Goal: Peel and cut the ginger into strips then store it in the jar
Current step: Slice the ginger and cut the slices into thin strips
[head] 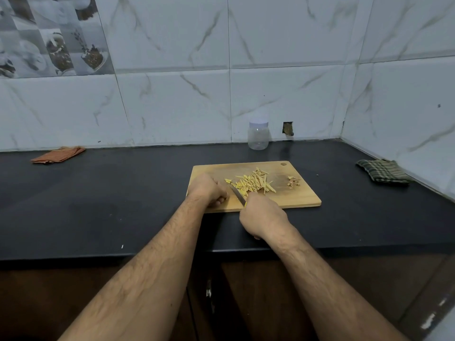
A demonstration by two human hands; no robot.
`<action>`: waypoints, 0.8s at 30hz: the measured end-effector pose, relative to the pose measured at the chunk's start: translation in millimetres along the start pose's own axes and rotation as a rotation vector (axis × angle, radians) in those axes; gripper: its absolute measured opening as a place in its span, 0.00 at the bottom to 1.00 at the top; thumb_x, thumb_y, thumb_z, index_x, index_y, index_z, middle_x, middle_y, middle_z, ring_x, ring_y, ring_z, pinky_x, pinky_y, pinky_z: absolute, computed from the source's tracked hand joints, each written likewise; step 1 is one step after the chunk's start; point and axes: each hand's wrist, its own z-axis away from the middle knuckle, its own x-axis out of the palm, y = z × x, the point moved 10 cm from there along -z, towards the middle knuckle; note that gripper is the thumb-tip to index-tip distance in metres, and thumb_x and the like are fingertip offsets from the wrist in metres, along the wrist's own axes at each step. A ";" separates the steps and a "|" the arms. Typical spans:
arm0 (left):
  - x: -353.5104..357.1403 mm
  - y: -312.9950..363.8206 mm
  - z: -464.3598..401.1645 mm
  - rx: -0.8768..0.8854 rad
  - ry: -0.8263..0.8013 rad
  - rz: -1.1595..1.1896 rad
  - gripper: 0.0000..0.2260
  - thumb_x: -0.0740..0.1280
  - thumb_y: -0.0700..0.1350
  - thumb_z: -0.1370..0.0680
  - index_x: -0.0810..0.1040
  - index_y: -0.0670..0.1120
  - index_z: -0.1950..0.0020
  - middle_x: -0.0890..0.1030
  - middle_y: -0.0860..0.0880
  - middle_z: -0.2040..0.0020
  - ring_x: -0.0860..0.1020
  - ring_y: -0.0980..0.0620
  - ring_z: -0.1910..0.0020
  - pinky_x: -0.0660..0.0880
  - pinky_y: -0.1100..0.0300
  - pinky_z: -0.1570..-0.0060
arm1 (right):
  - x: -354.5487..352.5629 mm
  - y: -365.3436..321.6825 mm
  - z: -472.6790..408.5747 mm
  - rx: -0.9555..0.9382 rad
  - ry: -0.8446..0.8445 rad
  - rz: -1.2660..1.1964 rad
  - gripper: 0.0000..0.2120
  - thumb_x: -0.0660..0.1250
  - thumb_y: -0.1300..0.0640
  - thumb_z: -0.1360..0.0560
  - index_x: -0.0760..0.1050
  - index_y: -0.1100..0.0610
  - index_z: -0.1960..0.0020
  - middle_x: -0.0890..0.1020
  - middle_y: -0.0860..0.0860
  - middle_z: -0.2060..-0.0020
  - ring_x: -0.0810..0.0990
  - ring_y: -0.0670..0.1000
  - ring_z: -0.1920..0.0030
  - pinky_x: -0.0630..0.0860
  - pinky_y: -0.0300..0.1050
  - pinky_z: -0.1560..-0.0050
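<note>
A wooden cutting board (300, 195) lies on the black counter. A pile of yellow ginger strips (254, 183) covers its middle, and a small heap of brownish peel (293, 182) sits near its right side. My right hand (263, 215) grips a knife (237, 193) whose blade points up-left into the near edge of the pile. My left hand (208, 189) rests curled on the board's left part, just left of the blade; whether it pinches any ginger is hidden. A clear plastic jar (258, 135) with its pale lid on stands by the wall behind the board.
An orange checked cloth (57, 155) lies at the back left of the counter (110, 205). A dark green checked cloth (382, 171) lies at the right, near the corner wall. The counter's front edge runs under my forearms.
</note>
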 end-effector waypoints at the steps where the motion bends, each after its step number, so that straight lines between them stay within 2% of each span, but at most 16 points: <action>1: -0.5 -0.6 -0.5 -0.012 0.006 0.007 0.06 0.73 0.41 0.24 0.83 0.42 0.61 0.82 0.47 0.65 0.75 0.54 0.74 0.79 0.61 0.58 | -0.4 -2.2 0.7 0.001 0.000 0.004 0.13 0.60 0.59 0.21 0.70 0.58 0.37 0.79 0.54 0.46 0.73 0.55 0.52 0.70 0.48 0.55; 5: -3.0 -3.3 -2.8 -0.047 -0.004 0.046 0.05 0.71 0.40 0.23 0.84 0.40 0.56 0.86 0.44 0.57 0.79 0.52 0.67 0.81 0.56 0.45 | 0.7 -7.5 5.0 0.017 -0.019 0.047 0.12 0.60 0.59 0.21 0.74 0.57 0.40 0.77 0.52 0.52 0.73 0.54 0.54 0.69 0.46 0.54; 9: -1.5 -4.3 -3.9 -0.060 -0.045 0.064 0.04 0.71 0.36 0.24 0.84 0.36 0.52 0.86 0.41 0.53 0.81 0.49 0.61 0.80 0.52 0.43 | 1.3 -10.5 8.3 0.032 -0.036 0.069 0.11 0.60 0.59 0.21 0.75 0.57 0.41 0.75 0.51 0.54 0.74 0.54 0.54 0.70 0.46 0.54; 13: -0.5 -1.9 -4.7 -0.036 -0.044 0.043 0.03 0.73 0.37 0.25 0.85 0.38 0.53 0.86 0.43 0.59 0.81 0.50 0.63 0.82 0.54 0.46 | 4.8 -12.9 10.4 0.041 -0.070 0.078 0.10 0.60 0.58 0.21 0.76 0.57 0.43 0.80 0.52 0.52 0.80 0.54 0.53 0.72 0.45 0.56; 19: -0.7 -1.2 -3.0 -0.023 -0.042 0.036 0.02 0.73 0.39 0.24 0.84 0.41 0.56 0.84 0.46 0.64 0.78 0.54 0.71 0.81 0.59 0.54 | 8.9 -15.8 10.6 0.048 -0.099 0.048 0.03 0.60 0.57 0.22 0.71 0.55 0.51 0.82 0.54 0.54 0.80 0.55 0.54 0.71 0.45 0.57; 24: 0.3 1.6 -0.3 0.015 -0.045 0.024 0.03 0.72 0.39 0.23 0.85 0.41 0.55 0.82 0.47 0.67 0.76 0.56 0.76 0.77 0.66 0.71 | 9.7 -19.3 8.6 0.046 -0.095 0.037 0.04 0.60 0.57 0.22 0.72 0.56 0.52 0.79 0.52 0.57 0.77 0.54 0.56 0.71 0.45 0.57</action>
